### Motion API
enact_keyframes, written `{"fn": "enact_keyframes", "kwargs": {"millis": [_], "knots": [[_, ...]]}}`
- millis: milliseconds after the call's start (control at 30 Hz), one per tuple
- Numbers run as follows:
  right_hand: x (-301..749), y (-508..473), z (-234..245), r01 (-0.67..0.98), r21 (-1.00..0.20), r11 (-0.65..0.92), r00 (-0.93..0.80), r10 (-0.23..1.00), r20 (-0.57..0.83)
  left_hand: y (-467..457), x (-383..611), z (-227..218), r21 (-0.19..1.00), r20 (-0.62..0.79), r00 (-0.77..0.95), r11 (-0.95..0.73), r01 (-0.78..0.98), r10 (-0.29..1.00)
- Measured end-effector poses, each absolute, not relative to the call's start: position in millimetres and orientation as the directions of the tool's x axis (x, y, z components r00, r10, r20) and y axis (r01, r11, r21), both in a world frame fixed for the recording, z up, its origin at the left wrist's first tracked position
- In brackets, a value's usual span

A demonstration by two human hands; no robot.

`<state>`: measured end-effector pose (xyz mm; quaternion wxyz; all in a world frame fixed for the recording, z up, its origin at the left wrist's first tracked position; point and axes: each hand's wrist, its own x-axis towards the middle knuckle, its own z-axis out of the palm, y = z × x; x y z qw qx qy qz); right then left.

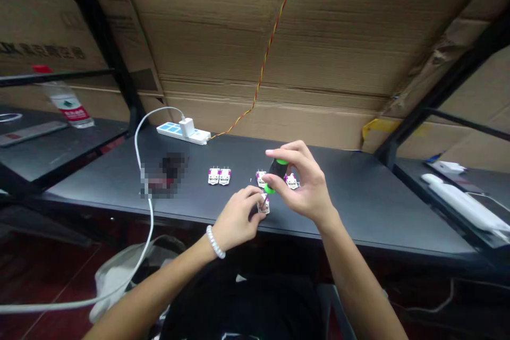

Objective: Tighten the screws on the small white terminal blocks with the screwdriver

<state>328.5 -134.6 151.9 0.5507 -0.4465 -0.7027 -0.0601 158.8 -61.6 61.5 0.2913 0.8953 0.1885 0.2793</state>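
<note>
My right hand (299, 178) grips a screwdriver (278, 169) with a black and green handle, its shaft pointing down and to the left. The tip meets a small white and purple plug-like part (263, 205) at the front of the table. Fingers of my left hand (241, 211) pinch that part from the left and hide some of it. Just behind the screwdriver lies a similar part (261, 178), with another (292, 181) partly covered by my right hand. Two more, a left one (214, 176) and a right one (224, 176), sit side by side to the left.
A white power strip (171, 130) with a plugged-in charger (187, 127) lies at the table's back left. Its white cable (137, 154) hangs over the front edge. A blurred dark object (163, 175) rests at left. Black frame posts (392, 156) flank the dark table (382, 207).
</note>
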Motion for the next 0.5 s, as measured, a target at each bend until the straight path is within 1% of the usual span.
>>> {"fn": "enact_keyframes", "kwargs": {"millis": [67,167,200,267,333,400,433,500], "knots": [[328.5,-136.6,154.2,0.686,-0.410,0.601,-0.022,0.580,0.814,-61.8,158.7,62.1,0.624,0.389,0.774,-0.761,0.177,0.500],[328.8,-141.0,157.5,0.598,-0.489,0.636,-0.066,0.647,0.760,-62.1,158.5,62.8,0.616,0.380,0.775,-0.763,0.195,0.505],[328.9,-141.7,158.6,0.591,-0.497,0.635,-0.066,0.652,0.755,-62.1,158.6,62.6,0.614,0.378,0.776,-0.764,0.198,0.505],[329.2,-141.8,160.3,0.645,-0.456,0.613,-0.046,0.627,0.778,-61.9,158.7,61.9,0.614,0.379,0.775,-0.765,0.197,0.505],[329.6,-140.6,161.0,0.727,-0.382,0.571,-0.033,0.584,0.811,-61.9,158.9,61.4,0.615,0.380,0.772,-0.763,0.200,0.509],[329.9,-139.8,160.5,0.761,-0.337,0.555,-0.051,0.569,0.821,-62.0,158.8,61.6,0.616,0.381,0.773,-0.763,0.198,0.508],[330.0,-139.9,159.9,0.753,-0.337,0.566,-0.069,0.577,0.814,-62.1,158.8,61.9,0.615,0.379,0.773,-0.763,0.199,0.508],[329.5,-140.3,158.8,0.696,-0.386,0.605,-0.084,0.603,0.794,-62.4,158.6,62.5,0.617,0.377,0.776,-0.762,0.198,0.507]]}}
